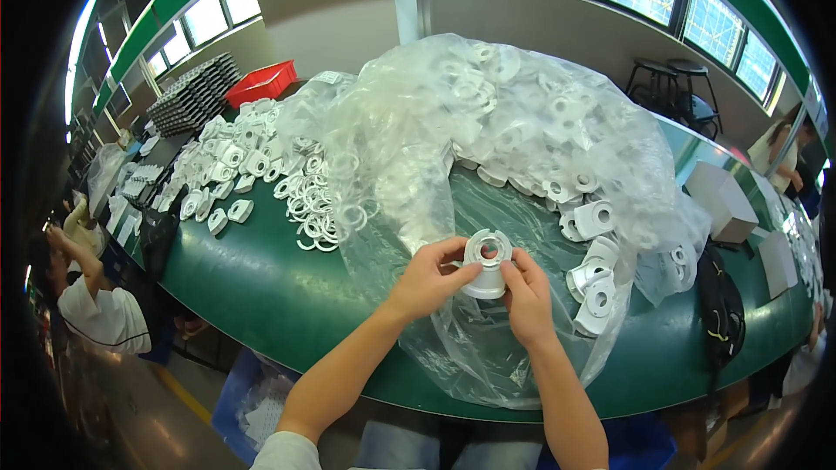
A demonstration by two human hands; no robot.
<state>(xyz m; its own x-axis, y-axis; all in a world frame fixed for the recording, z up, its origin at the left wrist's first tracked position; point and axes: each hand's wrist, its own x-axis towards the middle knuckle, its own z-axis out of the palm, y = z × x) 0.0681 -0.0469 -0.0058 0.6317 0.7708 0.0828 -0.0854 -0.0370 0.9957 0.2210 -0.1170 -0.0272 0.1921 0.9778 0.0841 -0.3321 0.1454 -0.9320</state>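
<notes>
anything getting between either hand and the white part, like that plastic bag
Nothing visible does. The left hand and right hand both hold the white part directly, one at each side. The clear plastic bag spreads behind and below them on the green table, with no film showing between fingers and part.

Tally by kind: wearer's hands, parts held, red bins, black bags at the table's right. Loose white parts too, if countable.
Hands: 2 (left hand, right hand)
Held white part: 1, apparently a single piece
Red bin: 1
Black bag: 1
Total: 5
Loose white parts: heaped and overlapping, not countable, left out
</notes>
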